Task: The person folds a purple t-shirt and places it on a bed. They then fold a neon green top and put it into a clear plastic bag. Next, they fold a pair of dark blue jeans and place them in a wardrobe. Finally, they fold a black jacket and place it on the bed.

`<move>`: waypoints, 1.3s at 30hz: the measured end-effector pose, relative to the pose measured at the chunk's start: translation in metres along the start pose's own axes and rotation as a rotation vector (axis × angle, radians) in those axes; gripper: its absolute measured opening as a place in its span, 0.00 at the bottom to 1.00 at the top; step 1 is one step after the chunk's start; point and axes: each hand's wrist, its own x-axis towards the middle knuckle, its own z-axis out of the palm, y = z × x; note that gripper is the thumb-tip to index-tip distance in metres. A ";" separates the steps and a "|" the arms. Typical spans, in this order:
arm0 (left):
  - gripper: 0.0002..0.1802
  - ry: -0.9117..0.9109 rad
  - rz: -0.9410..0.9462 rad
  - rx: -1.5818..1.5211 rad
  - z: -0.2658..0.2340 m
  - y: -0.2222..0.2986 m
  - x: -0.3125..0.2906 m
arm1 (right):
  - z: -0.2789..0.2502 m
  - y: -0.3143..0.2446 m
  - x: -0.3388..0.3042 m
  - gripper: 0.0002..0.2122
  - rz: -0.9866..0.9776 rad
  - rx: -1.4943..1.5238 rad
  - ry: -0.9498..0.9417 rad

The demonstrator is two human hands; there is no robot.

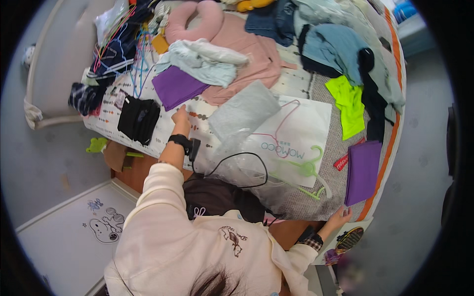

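Note:
My left hand (181, 117) is over the bed's near left part, a fingertip stretched toward the lower corner of a folded purple cloth (178, 89). Whether it touches the cloth is hard to tell. Left of that hand lies a stack of folded black garments (139, 120). At the bed's right edge, my right hand (340, 217) is just below a second folded purple cloth (364, 172), its fingers apart and nothing visible in them. A dark device is strapped to each wrist.
Between the hands lie a pale plastic-wrapped packet (244, 111), a white printed bag (316, 123), a pink hanger (277, 132) and a green hanger (308, 169). A black cable (266, 170) loops near my left wrist. Heaped clothes, a pink neck pillow (215, 19) and a neon-yellow garment (349, 106) lie farther off.

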 end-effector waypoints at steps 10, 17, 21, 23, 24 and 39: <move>0.14 -0.120 -0.345 -0.812 0.003 0.050 0.078 | 0.088 -0.185 -0.115 0.06 -0.381 0.031 -0.522; 0.18 -0.614 0.567 -0.311 -0.040 0.165 -0.078 | 0.103 -0.350 -0.200 0.07 -0.469 0.189 -0.778; 0.18 -1.048 0.610 -0.095 -0.086 0.212 -0.187 | 0.093 -0.445 -0.238 0.39 -0.747 0.483 -0.921; 0.21 -1.376 0.763 -0.038 -0.097 0.219 -0.234 | 0.084 -0.468 -0.255 0.50 -0.718 0.684 -1.086; 0.22 -1.578 0.974 0.016 -0.100 0.221 -0.250 | 0.074 -0.471 -0.260 0.45 -0.745 0.521 -1.086; 0.38 -2.278 -0.230 0.126 -0.062 0.198 -0.254 | -0.051 -0.419 -0.228 0.17 0.236 1.509 -1.081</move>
